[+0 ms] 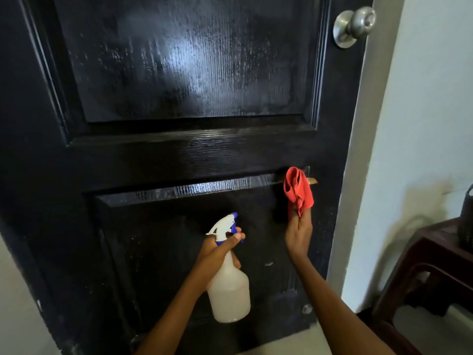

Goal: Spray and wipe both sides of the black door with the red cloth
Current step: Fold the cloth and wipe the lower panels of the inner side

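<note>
Spraying looks under way: the left hand (220, 248) grips the spray bottle (229, 285) aimed at the door (179, 155)'s lower panel, the right hand (299, 233) pinches the cloth (298, 189) at the panel's upper right, and wiping probably comes next.

White wall (422, 111), dark wooden table (419, 254)

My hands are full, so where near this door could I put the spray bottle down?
Pale floor below the black door, between your forearms, shows bare. The dark wooden stool on the right already carries a dark container; its free top is hard to judge.
</note>
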The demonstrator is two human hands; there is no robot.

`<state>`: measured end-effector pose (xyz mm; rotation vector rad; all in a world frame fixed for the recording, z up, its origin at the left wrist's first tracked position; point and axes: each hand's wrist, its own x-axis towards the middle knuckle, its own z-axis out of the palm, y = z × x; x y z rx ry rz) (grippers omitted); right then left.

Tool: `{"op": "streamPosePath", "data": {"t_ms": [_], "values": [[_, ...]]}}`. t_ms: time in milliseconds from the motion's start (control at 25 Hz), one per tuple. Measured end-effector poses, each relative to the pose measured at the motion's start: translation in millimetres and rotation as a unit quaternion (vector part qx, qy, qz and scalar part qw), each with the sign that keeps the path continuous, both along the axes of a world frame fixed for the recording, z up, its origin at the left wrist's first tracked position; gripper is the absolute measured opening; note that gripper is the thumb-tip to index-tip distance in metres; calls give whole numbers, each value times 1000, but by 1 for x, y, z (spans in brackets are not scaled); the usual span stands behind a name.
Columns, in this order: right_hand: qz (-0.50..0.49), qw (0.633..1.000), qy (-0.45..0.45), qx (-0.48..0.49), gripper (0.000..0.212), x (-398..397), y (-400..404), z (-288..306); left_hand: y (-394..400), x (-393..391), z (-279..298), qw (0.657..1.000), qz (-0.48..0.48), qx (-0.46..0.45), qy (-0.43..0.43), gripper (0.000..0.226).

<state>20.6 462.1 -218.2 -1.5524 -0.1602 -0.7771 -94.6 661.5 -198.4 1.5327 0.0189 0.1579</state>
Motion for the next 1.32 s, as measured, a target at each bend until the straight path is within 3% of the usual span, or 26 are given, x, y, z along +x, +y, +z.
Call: {"op": "streamPosePath", "data": {"t_ms": [240,480,680,800,960,1120,1320], "values": [[-3,987,72,141,47,-16,-9,-14,-31,32,15,998,37,45,-30,32],[-5,988,89,130,48,-19,-26,-14,-57,46,13,988,131,65,-56,27],[-20,996,53,65,36,-7,-7,-37,-49,37,4,978,187,88,-41,41],[-66,995,13,-69,54,15,31,-38,-27,24,0,973,201,99,-53,38],[-104,959,-86,-250,60,24,78,-24,1,-3,-7,960,243,81,-113,20],[-85,878,-233,-410,70,13,127,-28,22,-34,-20,928,313,80,-185,10],[-112,918,-216,-312,56,12,140,-28,28,-31,-28,928,302,94,-196,12]]}}
